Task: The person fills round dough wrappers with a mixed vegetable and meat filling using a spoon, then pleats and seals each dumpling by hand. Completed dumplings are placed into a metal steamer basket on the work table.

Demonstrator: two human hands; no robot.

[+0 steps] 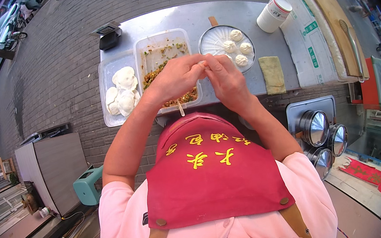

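Note:
My left hand [182,72] and my right hand [225,76] meet above the table, thumbs and fingertips pressed together. Whatever may be between the fingertips is hidden by the hands. Beneath my left hand is a clear plastic tub [179,33] with chopped filling [151,76] and a spoon handle [180,107] jutting over its near edge. Left of it, a shallow plastic container [106,67] holds several round dough wrappers [125,78]. Beyond my right hand lies a round steamer tray [214,38] with several pleated buns [241,60], one partly covered by that hand.
A folded yellowish cloth [272,75] and white stacked paper cups [274,14] are on the metal table [198,13]. At right stands a foam box [310,38] with a wooden board [339,30] against it. Round metal tins [316,127] stand lower right; a teal stool [87,186] is lower left.

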